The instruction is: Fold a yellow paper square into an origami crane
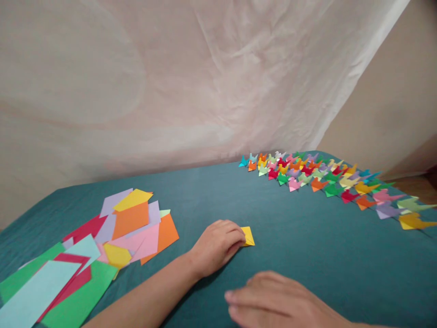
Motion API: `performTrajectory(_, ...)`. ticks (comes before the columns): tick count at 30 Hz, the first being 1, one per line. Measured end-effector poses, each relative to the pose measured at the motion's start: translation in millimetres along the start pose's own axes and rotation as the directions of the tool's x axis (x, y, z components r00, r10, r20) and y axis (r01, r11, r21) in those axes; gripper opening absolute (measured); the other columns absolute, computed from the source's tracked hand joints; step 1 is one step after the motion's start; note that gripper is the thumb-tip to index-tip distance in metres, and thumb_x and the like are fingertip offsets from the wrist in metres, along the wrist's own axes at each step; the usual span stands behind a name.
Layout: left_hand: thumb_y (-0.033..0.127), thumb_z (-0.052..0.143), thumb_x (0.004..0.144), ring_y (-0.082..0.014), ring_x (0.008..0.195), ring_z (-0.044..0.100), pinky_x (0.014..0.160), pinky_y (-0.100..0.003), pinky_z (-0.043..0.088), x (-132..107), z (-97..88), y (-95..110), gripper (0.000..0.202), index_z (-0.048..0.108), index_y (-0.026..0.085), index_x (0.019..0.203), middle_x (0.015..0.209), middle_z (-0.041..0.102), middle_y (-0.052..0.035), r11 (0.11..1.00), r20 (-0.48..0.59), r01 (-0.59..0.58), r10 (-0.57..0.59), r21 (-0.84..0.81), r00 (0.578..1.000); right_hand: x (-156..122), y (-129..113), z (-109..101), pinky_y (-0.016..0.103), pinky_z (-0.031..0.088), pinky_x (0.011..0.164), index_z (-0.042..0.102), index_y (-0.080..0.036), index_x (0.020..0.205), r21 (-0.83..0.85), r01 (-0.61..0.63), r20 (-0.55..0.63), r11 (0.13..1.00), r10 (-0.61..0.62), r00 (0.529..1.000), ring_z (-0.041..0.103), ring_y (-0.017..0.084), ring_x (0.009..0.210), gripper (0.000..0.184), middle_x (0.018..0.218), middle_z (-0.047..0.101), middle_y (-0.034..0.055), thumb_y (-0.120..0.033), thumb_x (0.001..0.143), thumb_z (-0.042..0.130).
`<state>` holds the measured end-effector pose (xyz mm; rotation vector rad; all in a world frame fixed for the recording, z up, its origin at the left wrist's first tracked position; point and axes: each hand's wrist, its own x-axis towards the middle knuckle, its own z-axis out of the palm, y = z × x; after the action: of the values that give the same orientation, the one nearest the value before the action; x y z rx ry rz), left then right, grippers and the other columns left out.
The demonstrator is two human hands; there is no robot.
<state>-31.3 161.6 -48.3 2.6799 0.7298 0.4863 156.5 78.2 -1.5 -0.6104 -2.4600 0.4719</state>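
A small yellow folded paper lies on the dark green tablecloth near the middle. The fingers of my left hand curl over its left part and pin it, so that part is hidden; a crease shows on the visible end. Nearer to me, my right hand hovers slightly blurred, with fingers stretched toward the left and nothing visible in them. It is apart from the yellow paper.
Loose colored paper sheets overlap in a spread pile on the left. Rows of small folded paper birds stand along the right and far right edge. A pale cloth hangs behind the green-covered table.
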Motion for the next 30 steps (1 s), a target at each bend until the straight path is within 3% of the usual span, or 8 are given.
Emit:
performTrajectory(1,0.019,0.042,0.093,-0.0159,0.094,0.057,0.081,-0.028,0.040,0.1,-0.4,0.0,0.018,0.060,0.019,0.095,0.097,0.065,-0.0031,1.000,0.001,-0.002,0.002,0.003,1.000,-0.1,6.3,2.3,0.024,0.048,0.088,0.054,-0.025,0.119,-0.030,-0.045,-0.052,0.999,0.043,0.998,0.060,0.014,0.099,0.032,0.113,0.065,0.0025,-0.019,0.088,0.050)
performTrajectory(3,0.020,0.044,0.093,-0.0159,0.093,0.057,0.080,-0.028,0.040,0.4,-1.1,-0.2,0.019,0.062,0.021,0.097,0.099,0.065,-0.0027,1.000,-0.002,-0.001,0.001,0.007,1.000,-1.1,23.4,6.9,0.032,0.048,0.086,0.058,-0.021,0.111,-0.094,-0.264,-0.168,0.960,0.246,0.954,0.058,0.018,0.099,0.030,0.110,0.063,0.0061,-0.012,0.084,0.052)
performTrajectory(7,0.023,0.046,0.093,-0.0154,0.091,0.058,0.077,-0.028,0.040,1.6,-0.8,-2.2,0.019,0.064,0.023,0.099,0.097,0.066,-0.0020,1.000,-0.013,0.020,-0.020,0.009,1.000,-4.9,60.7,14.7,0.034,0.048,0.077,0.062,-0.020,0.089,-0.064,-0.464,-0.216,0.884,0.441,0.871,0.057,0.019,0.085,0.008,0.090,0.061,0.0056,-0.019,0.082,0.058)
performTrajectory(13,0.024,0.053,0.090,-0.0158,0.090,0.058,0.081,-0.029,0.042,3.0,3.9,-7.5,0.015,0.065,0.022,0.097,0.095,0.068,-0.0015,0.994,-0.059,0.066,-0.072,-0.088,0.996,-9.8,75.8,21.6,0.032,0.043,0.076,0.066,-0.022,0.082,-0.003,-0.509,-0.134,0.861,0.504,0.853,0.056,0.017,0.081,0.004,0.086,0.059,0.0023,-0.022,0.081,0.063)
performTrajectory(19,0.026,0.053,0.089,-0.0155,0.088,0.060,0.081,-0.028,0.045,2.5,2.0,-9.4,0.023,0.062,0.022,0.110,0.096,0.068,-0.0031,0.958,-0.074,0.156,-0.178,-0.239,0.981,-8.8,75.9,22.0,0.030,0.041,0.074,0.067,-0.022,0.082,0.065,-0.544,-0.123,0.837,0.547,0.828,0.056,0.016,0.081,0.006,0.085,0.059,0.0014,-0.020,0.082,0.061)
performTrajectory(24,0.028,0.048,0.092,-0.0139,0.080,0.060,0.076,-0.026,0.046,4.6,0.4,-9.5,0.022,0.068,0.019,0.091,0.086,0.068,-0.0033,0.932,-0.075,0.163,-0.197,-0.322,0.978,-8.2,76.3,22.3,0.031,0.040,0.074,0.066,-0.021,0.078,0.092,-0.551,-0.121,0.830,0.558,0.821,0.056,0.016,0.080,0.007,0.083,0.059,0.0009,-0.020,0.083,0.061)
performTrajectory(30,0.022,0.050,0.089,-0.0143,0.078,0.059,0.076,-0.027,0.046,6.9,-0.1,-2.3,0.019,0.066,0.017,0.079,0.081,0.065,-0.0036,0.934,-0.101,0.179,-0.219,-0.310,0.970,-8.5,76.0,22.9,0.032,0.040,0.076,0.065,-0.021,0.077,0.092,-0.542,-0.116,0.835,0.550,0.827,0.055,0.016,0.082,0.008,0.084,0.059,0.0011,-0.022,0.084,0.060)
